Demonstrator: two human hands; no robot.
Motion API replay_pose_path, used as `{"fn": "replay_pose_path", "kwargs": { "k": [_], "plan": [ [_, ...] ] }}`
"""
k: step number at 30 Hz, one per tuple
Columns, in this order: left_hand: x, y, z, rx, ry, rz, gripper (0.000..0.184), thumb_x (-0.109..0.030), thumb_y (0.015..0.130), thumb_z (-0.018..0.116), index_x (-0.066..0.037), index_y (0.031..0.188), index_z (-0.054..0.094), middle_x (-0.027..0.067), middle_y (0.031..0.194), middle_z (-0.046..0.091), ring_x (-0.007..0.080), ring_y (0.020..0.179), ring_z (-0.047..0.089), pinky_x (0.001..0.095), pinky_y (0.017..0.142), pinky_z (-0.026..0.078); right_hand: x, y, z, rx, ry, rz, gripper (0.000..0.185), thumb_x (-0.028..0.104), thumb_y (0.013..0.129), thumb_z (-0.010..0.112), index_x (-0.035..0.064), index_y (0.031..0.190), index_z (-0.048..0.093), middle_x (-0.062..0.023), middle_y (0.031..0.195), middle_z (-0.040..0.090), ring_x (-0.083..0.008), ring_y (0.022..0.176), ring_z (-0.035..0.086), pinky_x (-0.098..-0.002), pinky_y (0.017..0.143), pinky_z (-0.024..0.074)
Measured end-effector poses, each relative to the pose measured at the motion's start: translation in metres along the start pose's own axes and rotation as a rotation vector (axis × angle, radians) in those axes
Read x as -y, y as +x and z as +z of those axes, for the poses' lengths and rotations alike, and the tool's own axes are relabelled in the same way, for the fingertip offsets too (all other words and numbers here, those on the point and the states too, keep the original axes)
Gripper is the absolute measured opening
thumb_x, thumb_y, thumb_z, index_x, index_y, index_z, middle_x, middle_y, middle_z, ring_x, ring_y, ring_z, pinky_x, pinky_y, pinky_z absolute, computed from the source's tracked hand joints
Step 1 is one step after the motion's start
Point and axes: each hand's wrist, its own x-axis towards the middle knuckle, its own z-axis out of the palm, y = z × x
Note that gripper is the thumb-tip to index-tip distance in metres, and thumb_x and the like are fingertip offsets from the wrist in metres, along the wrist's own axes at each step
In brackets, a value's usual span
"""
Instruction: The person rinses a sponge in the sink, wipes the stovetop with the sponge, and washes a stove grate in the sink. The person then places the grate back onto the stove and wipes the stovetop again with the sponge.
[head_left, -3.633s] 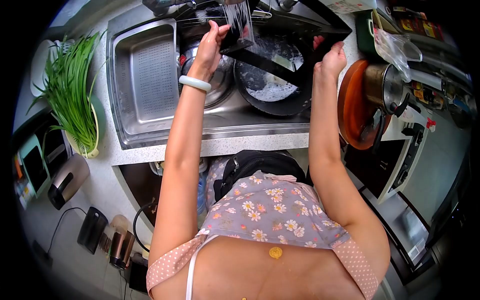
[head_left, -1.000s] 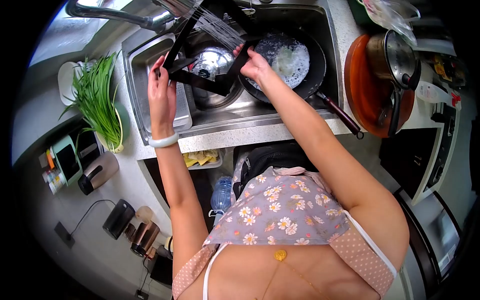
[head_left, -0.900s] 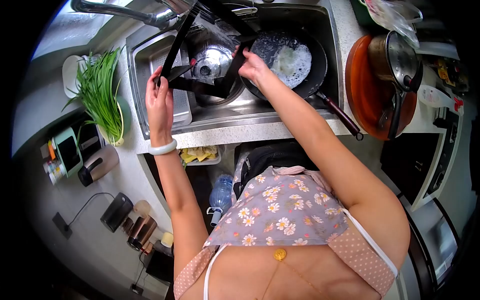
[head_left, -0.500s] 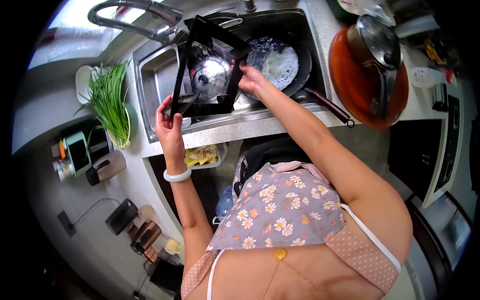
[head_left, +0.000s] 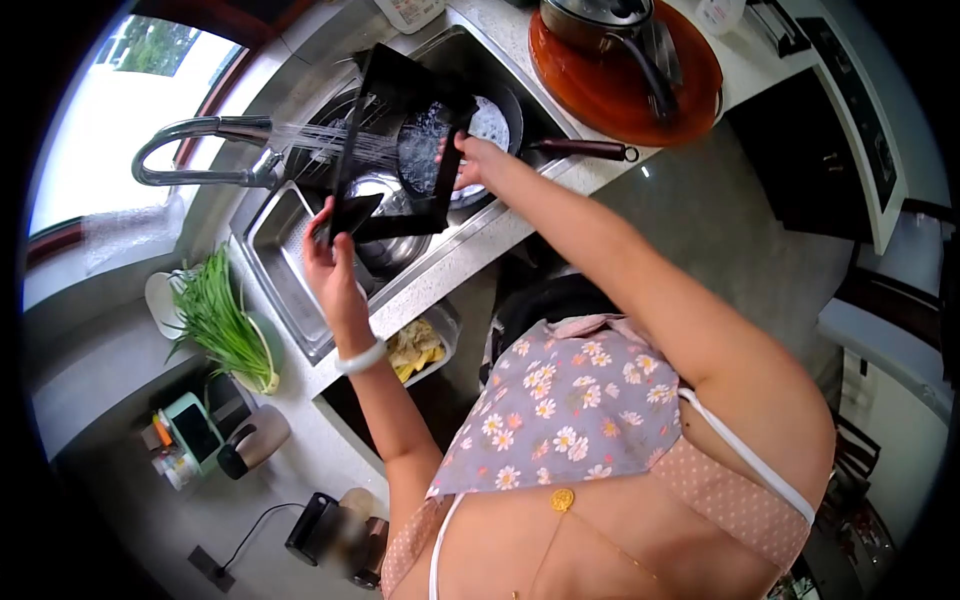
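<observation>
Over the sink (head_left: 268, 232) I hold a black rectangular open frame (head_left: 352, 150) at a tilt, one hand on each side. My left hand (head_left: 332, 275) grips its lower left corner, thumb in front. My right hand (head_left: 474, 165) is closed on its right edge, with some fingers hidden behind it. A spray of water (head_left: 325, 140) from the tap (head_left: 205, 128) runs toward the frame. Beyond the frame, a dark frying pan (head_left: 514, 112) with foamy water lies in the basin. A shiny metal bowl or lid (head_left: 400, 252) shows below the frame, partly covered.
Right of the sink, a lidded pot (head_left: 600, 25) stands on a round reddish-brown board (head_left: 570, 80). The pan's handle (head_left: 585, 150) juts over the counter's front edge. Green chives (head_left: 222, 315) lie in a bowl at left. A container of yellow pieces (head_left: 425, 350) sits below the counter.
My view has swung, so the sink and counter now lie at a slant. Both hands still hold the black frame, and the tap's spray now shows plainly.
</observation>
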Motion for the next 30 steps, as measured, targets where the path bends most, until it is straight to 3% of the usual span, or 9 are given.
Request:
{"fn": "replay_pose_path", "kwargs": {
  "k": [4,8,11,13,16,21,23,24,30],
  "plan": [
    [0.032,0.005,-0.014,-0.163,0.095,-0.147,0.034,-0.03,0.09,0.06,-0.01,0.117,0.054,-0.0048,0.09,0.057,0.0026,0.082,0.051,0.0205,0.072,0.039,0.009,0.002,-0.022,0.009,0.135,0.008,0.039,0.041,0.095,0.041,0.0113,0.076,0.057,-0.0051,0.068,0.056,-0.0246,0.061,0.054,-0.0461,0.055,0.0419],
    [0.023,0.012,0.003,-0.259,-0.098,-0.417,0.039,-0.044,0.085,0.063,-0.019,0.114,0.055,-0.0064,0.095,0.061,0.0047,0.084,0.055,0.0232,0.064,0.038,0.032,0.128,-0.061,0.129,-0.03,-0.124,0.025,0.027,0.089,0.056,0.0034,0.097,0.059,-0.0136,0.098,0.061,-0.0297,0.092,0.059,-0.0525,0.079,0.0466],
    [0.028,0.014,0.012,-0.243,-0.207,-0.557,0.045,-0.054,0.081,0.062,-0.023,0.113,0.054,-0.0031,0.092,0.063,0.0075,0.08,0.056,0.0227,0.059,0.038,0.077,-0.022,-0.023,-0.212,-0.458,-0.424,0.03,0.014,0.08,0.061,-0.0019,0.105,0.056,-0.0176,0.107,0.059,-0.0341,0.107,0.054,-0.0561,0.078,0.0482],
    [0.013,0.003,0.049,-0.139,-0.268,-0.476,0.042,-0.053,0.084,0.059,-0.018,0.107,0.056,-0.0003,0.089,0.063,0.0082,0.071,0.053,0.0221,0.056,0.038,0.108,-0.07,-0.027,0.093,-0.18,-0.405,0.031,0.005,0.078,0.059,-0.0028,0.106,0.051,-0.0217,0.095,0.057,-0.0301,0.084,0.064,-0.0458,0.052,0.0571],
    [0.001,-0.006,0.127,0.092,-0.416,-0.407,0.041,-0.051,0.088,0.054,-0.012,0.099,0.058,0.0038,0.084,0.063,0.0093,0.058,0.05,0.0212,0.052,0.04,0.15,-0.151,-0.062,0.013,-0.065,-0.766,0.012,0.004,0.086,0.052,-0.0046,0.095,0.052,-0.0149,0.083,0.056,-0.0239,0.072,0.062,-0.0425,0.054,0.0584],
    [-0.015,-0.052,0.367,0.106,-0.338,-0.236,0.05,-0.042,0.091,0.053,-0.003,0.122,0.05,0.0071,0.098,0.063,0.012,0.081,0.055,0.0205,0.067,0.039,0.268,-0.286,-0.247,0.076,-0.1,-0.996,0.016,0.012,0.092,0.048,-0.0009,0.101,0.05,-0.0099,0.088,0.055,-0.0184,0.072,0.058,-0.0344,0.058,0.0573],
    [-0.011,-0.056,0.418,0.346,0.15,0.163,0.045,-0.043,0.091,0.054,0.0,0.103,0.054,0.0064,0.087,0.061,0.0094,0.074,0.05,0.0207,0.067,0.038,0.302,-0.322,-0.295,0.024,-0.033,-1.076,0.021,0.02,0.095,0.044,-0.0004,0.098,0.048,-0.0086,0.08,0.054,-0.0168,0.061,0.054,-0.0323,0.047,0.0538],
    [-0.019,-0.067,0.475,0.431,-0.334,-0.198,0.043,-0.042,0.09,0.056,0.0,0.096,0.055,0.0058,0.084,0.06,0.009,0.071,0.049,0.0211,0.065,0.038,0.328,-0.335,-0.339,-0.012,0.009,-1.115,0.02,0.02,0.095,0.045,-0.0002,0.097,0.048,-0.0085,0.077,0.054,-0.0166,0.06,0.053,-0.0326,0.048,0.0527],
    [0.007,-0.063,0.657,0.537,-0.377,-0.374,0.056,-0.045,0.086,0.06,0.004,0.111,0.056,0.0107,0.104,0.061,0.0144,0.094,0.054,0.024,0.075,0.044,0.427,-0.393,-0.483,-0.36,0.042,-1.303,0.022,0.017,0.094,0.047,-0.0027,0.085,0.051,-0.0087,0.068,0.055,-0.0166,0.056,0.054,-0.0327,0.049,0.0514]
  ]
}}
